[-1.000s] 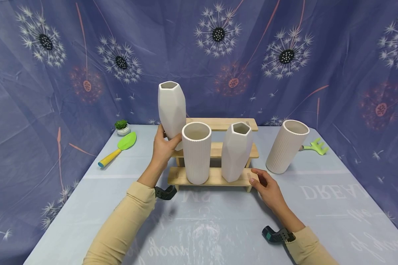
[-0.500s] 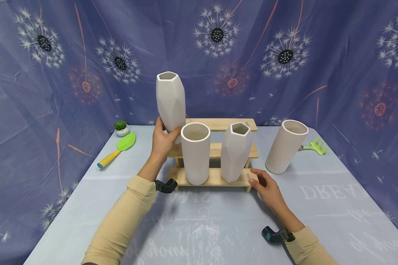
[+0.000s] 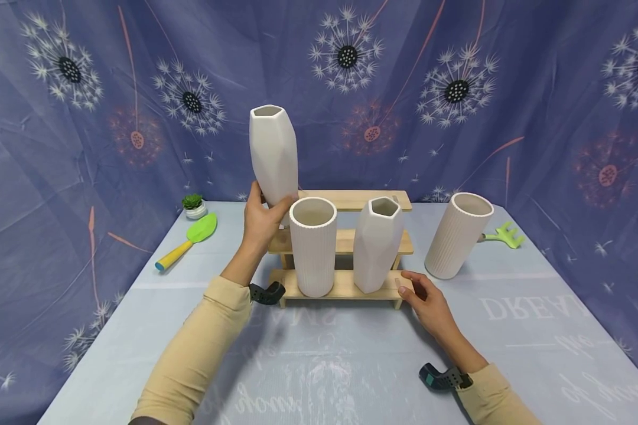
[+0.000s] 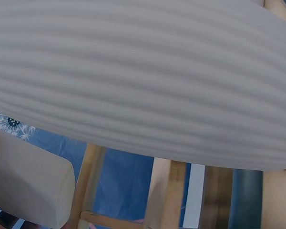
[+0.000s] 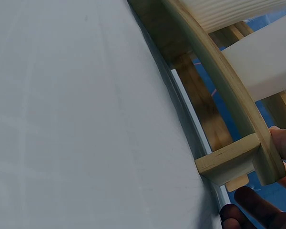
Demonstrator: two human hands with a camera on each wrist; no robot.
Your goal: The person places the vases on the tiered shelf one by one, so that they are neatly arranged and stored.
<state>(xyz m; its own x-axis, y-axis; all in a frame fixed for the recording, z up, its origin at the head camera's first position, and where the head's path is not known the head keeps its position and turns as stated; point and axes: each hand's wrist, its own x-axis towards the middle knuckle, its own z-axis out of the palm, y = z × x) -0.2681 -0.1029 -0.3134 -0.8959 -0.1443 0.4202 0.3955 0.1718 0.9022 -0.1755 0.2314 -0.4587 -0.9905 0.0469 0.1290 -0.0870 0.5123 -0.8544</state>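
Observation:
My left hand [image 3: 263, 219] grips a white faceted vase [image 3: 273, 152] near its base and holds it in the air, tilted slightly, above the left end of a stepped wooden rack [image 3: 351, 199]. A ribbed white vase [image 3: 313, 247] and a second faceted vase [image 3: 377, 245] stand on the rack's lowest step. My right hand [image 3: 424, 298] rests with relaxed fingers against the right end of that step. In the left wrist view the ribbed vase [image 4: 143, 81] fills the frame, with the held vase's base [image 4: 28, 186] at the lower left. The right wrist view shows the rack's end [image 5: 229, 160] touched by my fingers [image 5: 282, 143].
Another ribbed white vase [image 3: 458, 235] stands on the table right of the rack, with a green toy rake [image 3: 505, 235] behind it. A green and yellow trowel [image 3: 188, 239] and a small potted plant [image 3: 194, 205] lie at the back left. A patterned blue cloth hangs behind.
My left hand has lifted the faceted vase higher above the rack. My right hand has stayed at the rack's right end.

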